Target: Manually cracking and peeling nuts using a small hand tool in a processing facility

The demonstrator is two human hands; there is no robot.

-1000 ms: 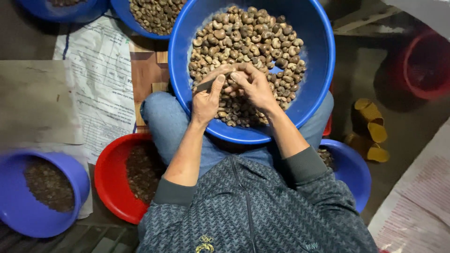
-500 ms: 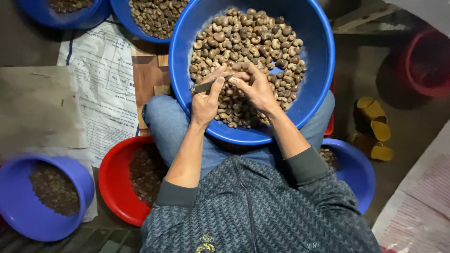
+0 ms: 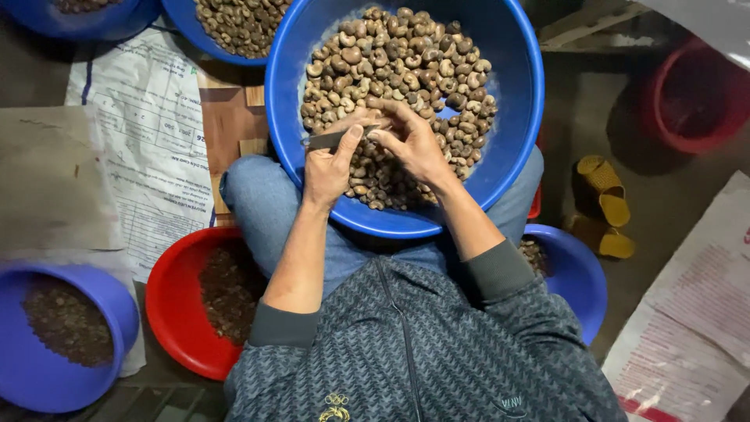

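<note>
A big blue basin [image 3: 512,148] rests on my lap, filled with brownish cashew nuts [image 3: 398,62]. My left hand [image 3: 330,164] grips a small knife [image 3: 332,139], its blade lying flat toward the left. My right hand [image 3: 410,139] is pinched on a single nut right at the knife, thumb and fingers meeting the left thumb. Both hands hover over the near part of the nut pile. The nut itself is mostly hidden by my fingers.
A red bowl [image 3: 168,312] of dark shells sits at my left knee, a blue bucket [image 3: 47,383] of shells further left. A blue bowl [image 3: 578,273] is at my right. More blue basins [image 3: 187,23] lie ahead left; yellow sandals [image 3: 605,203] and a red bucket [image 3: 687,94] stand right.
The hands stay together over the basin, fingers shifting slightly on the nut and knife. The view has drifted a little.
</note>
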